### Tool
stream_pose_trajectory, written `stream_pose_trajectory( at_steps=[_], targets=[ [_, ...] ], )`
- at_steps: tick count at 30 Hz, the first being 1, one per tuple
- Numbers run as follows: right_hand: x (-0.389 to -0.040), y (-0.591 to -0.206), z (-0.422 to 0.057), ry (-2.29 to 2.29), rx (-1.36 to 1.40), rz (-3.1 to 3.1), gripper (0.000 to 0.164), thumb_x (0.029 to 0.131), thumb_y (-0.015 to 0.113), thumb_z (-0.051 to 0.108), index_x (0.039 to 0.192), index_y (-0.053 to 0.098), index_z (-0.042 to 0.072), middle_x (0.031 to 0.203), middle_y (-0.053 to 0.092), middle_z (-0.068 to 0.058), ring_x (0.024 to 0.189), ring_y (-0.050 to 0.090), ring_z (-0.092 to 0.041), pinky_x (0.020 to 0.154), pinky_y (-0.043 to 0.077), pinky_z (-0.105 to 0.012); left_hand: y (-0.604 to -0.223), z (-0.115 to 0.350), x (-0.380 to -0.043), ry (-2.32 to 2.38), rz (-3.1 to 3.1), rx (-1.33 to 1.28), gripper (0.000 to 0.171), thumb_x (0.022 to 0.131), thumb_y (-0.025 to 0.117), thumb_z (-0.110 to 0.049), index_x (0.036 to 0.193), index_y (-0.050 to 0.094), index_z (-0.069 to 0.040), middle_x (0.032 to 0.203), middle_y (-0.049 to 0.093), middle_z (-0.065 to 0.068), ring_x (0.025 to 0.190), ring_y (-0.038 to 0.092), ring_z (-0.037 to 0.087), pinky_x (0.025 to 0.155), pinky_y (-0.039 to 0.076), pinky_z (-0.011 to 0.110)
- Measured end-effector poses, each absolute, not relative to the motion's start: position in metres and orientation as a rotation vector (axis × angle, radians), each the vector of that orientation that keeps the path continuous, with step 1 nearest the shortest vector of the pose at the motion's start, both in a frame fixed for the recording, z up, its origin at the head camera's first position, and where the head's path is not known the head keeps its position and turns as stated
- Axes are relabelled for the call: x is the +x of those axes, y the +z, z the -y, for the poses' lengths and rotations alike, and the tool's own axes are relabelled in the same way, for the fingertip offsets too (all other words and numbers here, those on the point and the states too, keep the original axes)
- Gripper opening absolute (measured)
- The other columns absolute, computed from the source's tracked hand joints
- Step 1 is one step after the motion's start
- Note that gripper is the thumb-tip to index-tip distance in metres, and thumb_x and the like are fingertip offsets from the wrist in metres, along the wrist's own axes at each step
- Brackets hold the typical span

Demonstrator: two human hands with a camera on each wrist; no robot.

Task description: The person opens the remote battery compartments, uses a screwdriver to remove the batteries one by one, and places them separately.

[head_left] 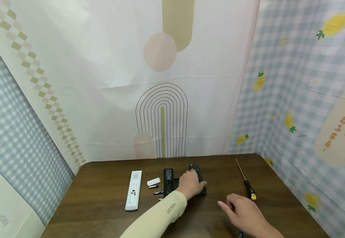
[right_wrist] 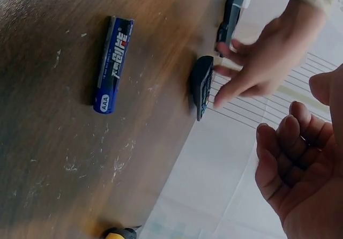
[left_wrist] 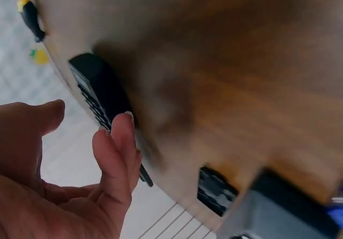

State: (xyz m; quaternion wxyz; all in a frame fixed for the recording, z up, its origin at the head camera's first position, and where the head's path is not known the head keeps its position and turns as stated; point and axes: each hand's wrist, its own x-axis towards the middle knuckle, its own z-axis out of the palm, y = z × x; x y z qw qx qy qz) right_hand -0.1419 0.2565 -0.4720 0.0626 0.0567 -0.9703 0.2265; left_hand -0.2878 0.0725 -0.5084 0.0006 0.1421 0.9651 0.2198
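Observation:
My left hand (head_left: 190, 183) is over a black remote control (head_left: 202, 180) lying buttons up at the middle of the table. In the left wrist view its fingertips (left_wrist: 124, 122) are right at the remote's side, and the thumb stands apart from them. My right hand (head_left: 243, 211), holding nothing, hovers over the near right of the table with fingers loosely bent. Beneath it lies a blue AAA battery (right_wrist: 113, 65). Left of the black remote, a second black remote (head_left: 168, 180) lies face down with its battery bay uncovered; a small black cover (left_wrist: 216, 191) is beside it.
A white remote (head_left: 133, 190) lies back up at the left, its battery bay uncovered. Near it are a white battery cover (head_left: 153, 181) and blue batteries (head_left: 158, 192). A screwdriver (head_left: 249, 189) with a black and yellow handle lies at the right. Patterned cloth (head_left: 110, 115) hangs behind the table.

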Motion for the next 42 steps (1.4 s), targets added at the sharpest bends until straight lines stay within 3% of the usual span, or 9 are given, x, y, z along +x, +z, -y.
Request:
stream_pose_trajectory(
  at_steps=[4,10,15,20,23,26,29,34,42],
  targets=[
    [-0.142,-0.474,-0.255,0.702,0.208,2.925,0.049,0.104,0.065,0.054,0.067,0.045,0.028,0.062,0.039,0.013,0.050,0.031,0.000,0.050,0.030,-0.019,-0.512,-0.090,-0.298,0.522,-3.112,0.398,0.066,0.095,0.076,-0.054,0.126,0.071,0.004,0.115,0.075,0.020,0.098,0.076,0.031,0.075,0.066,0.041],
    [-0.142,-0.477,-0.254,0.701,0.290,2.898,0.048,0.105,0.062,0.054,0.068,0.046,0.029,0.062,0.039,0.015,0.049,0.031,0.001,0.049,0.031,-0.019,-0.520,-0.096,-0.308,0.474,-3.111,0.317,0.032,0.092,0.080,-0.039,0.077,0.073,-0.011,0.097,0.076,0.014,0.077,0.072,0.023,0.063,0.063,0.037],
    [-0.142,-0.479,-0.252,0.695,0.346,2.856,0.046,0.106,0.063,0.051,0.068,0.046,0.031,0.062,0.039,0.017,0.049,0.030,0.003,0.048,0.032,-0.019,-0.521,-0.092,-0.309,0.573,-3.076,0.294,0.039,0.093,0.079,-0.037,0.065,0.064,-0.014,0.084,0.073,0.010,0.067,0.066,0.021,0.057,0.059,0.036],
    [-0.142,-0.481,-0.251,0.664,0.389,2.799,0.046,0.105,0.067,0.044,0.067,0.044,0.032,0.062,0.036,0.019,0.049,0.028,0.004,0.048,0.031,-0.018,-0.517,-0.083,-0.305,0.871,-2.942,0.318,0.050,0.097,0.075,-0.035,0.058,0.049,-0.018,0.057,0.055,0.000,0.050,0.056,0.016,0.046,0.047,0.031],
    [-0.142,-0.482,-0.250,0.664,0.402,2.772,0.046,0.104,0.069,0.042,0.067,0.044,0.032,0.063,0.035,0.019,0.050,0.028,0.004,0.048,0.031,-0.018,-0.512,-0.073,-0.300,1.135,-2.764,0.329,0.041,0.099,0.070,-0.032,0.065,0.057,-0.013,0.059,0.060,0.005,0.047,0.059,0.016,0.047,0.049,0.031],
    [-0.143,-0.481,-0.248,0.673,0.409,2.754,0.046,0.104,0.070,0.041,0.067,0.044,0.033,0.064,0.035,0.020,0.051,0.029,0.005,0.049,0.032,-0.018,-0.507,-0.059,-0.293,1.370,-2.566,0.309,0.037,0.102,0.066,-0.031,0.108,0.072,0.005,0.097,0.077,0.022,0.049,0.066,0.019,0.055,0.059,0.035],
    [-0.143,-0.480,-0.247,0.682,0.411,2.745,0.046,0.103,0.071,0.040,0.067,0.044,0.034,0.064,0.036,0.021,0.052,0.030,0.005,0.049,0.033,-0.018,-0.500,-0.041,-0.284,1.517,-2.402,0.304,0.057,0.103,0.063,-0.030,0.145,0.055,0.008,0.119,0.073,0.025,0.052,0.067,0.018,0.063,0.064,0.039],
    [-0.144,-0.478,-0.246,0.695,0.387,2.769,0.045,0.103,0.070,0.042,0.067,0.045,0.033,0.064,0.037,0.020,0.052,0.031,0.005,0.050,0.034,-0.018,-0.487,0.001,-0.265,1.699,-2.162,0.400,0.038,0.103,0.061,-0.020,0.132,0.063,0.004,0.101,0.076,0.016,0.062,0.068,0.018,0.063,0.065,0.047],
    [-0.144,-0.481,-0.243,0.744,0.440,2.732,0.044,0.104,0.071,0.038,0.069,0.045,0.033,0.065,0.037,0.021,0.053,0.032,0.006,0.050,0.035,-0.018,-0.478,0.059,-0.248,1.905,-1.978,0.513,0.044,0.104,0.059,-0.012,0.143,0.053,0.008,0.130,0.073,0.031,0.074,0.073,0.015,0.058,0.063,0.036]
  ],
)
